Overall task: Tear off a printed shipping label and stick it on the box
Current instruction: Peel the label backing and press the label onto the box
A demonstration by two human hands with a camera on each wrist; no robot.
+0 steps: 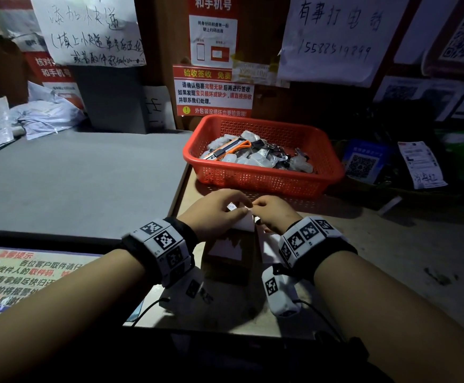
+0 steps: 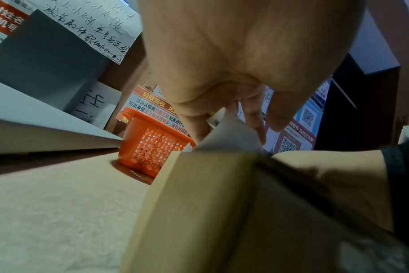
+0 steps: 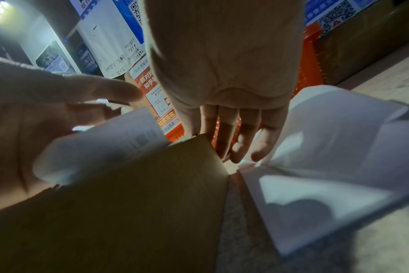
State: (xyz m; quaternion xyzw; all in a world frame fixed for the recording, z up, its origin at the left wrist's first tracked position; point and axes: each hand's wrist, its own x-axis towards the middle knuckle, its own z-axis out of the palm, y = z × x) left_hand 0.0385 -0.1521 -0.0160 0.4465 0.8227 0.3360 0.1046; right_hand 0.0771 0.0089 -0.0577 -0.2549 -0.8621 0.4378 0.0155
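Observation:
A small brown cardboard box (image 1: 226, 262) stands on the tan counter in front of me. Above its far end my left hand (image 1: 233, 210) and right hand (image 1: 257, 211) meet, and both pinch the white shipping label (image 1: 244, 223). In the left wrist view my left hand (image 2: 222, 125) grips the label (image 2: 229, 134) over the box (image 2: 210, 203). The right wrist view shows my right hand (image 3: 199, 133) at the box's (image 3: 140, 203) far corner, where the curled label (image 3: 105, 142) ends. How much of the label touches the box is hidden.
A white backing sheet (image 3: 327, 166) lies on the counter to the right of the box. A red plastic basket (image 1: 264, 176) holding a utility knife and clips stands just beyond my hands. A raised grey surface (image 1: 73, 183) runs along the left. Printed notices cover the wall.

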